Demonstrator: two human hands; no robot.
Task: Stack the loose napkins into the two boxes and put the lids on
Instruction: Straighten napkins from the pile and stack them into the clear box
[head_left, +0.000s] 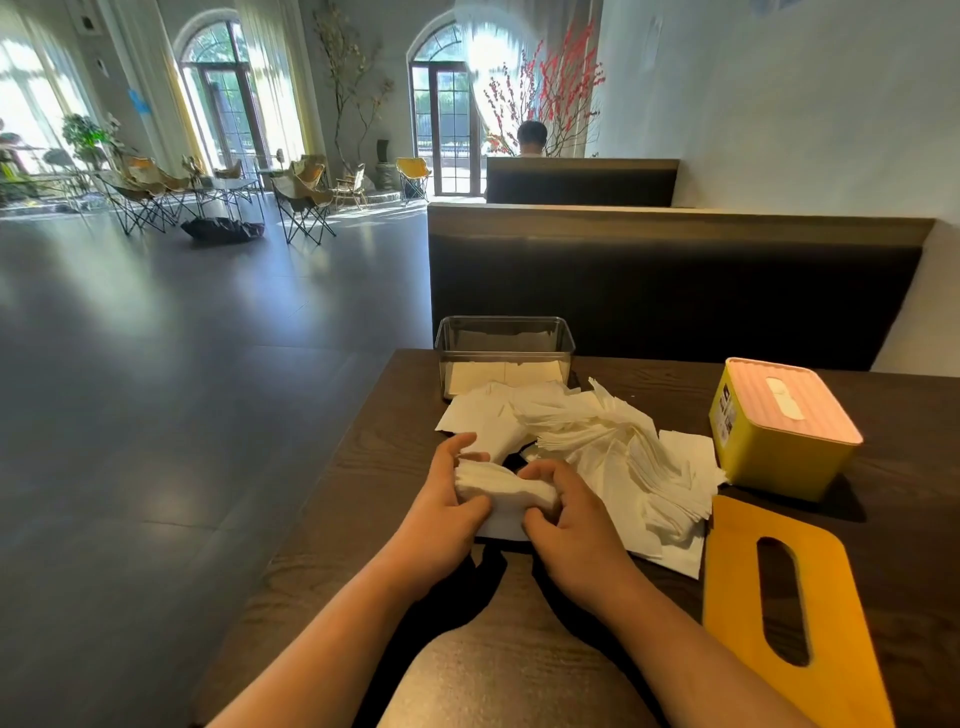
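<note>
Both hands are working near the left edge of the table (374, 457), with bare wood nearer the person. The left hand (441, 514) and right hand (566, 519) are squeezing a wad of napkins (506, 491), fingers curled around it. The loose napkins (613, 447) are lying just behind. The clear box (504, 353) is sitting at the far edge. The yellow box (779, 452) is wearing a pink lid (784, 400); its sticker (726, 415) is too small to read. The orange lid (779, 597) is lying beside the right arm.

White napkins (613, 447), clear box (504, 353), yellow box (779, 457) with pink ribbed lid (789, 400), orange lid (789, 613), dark wood-grain table (519, 675)
</note>
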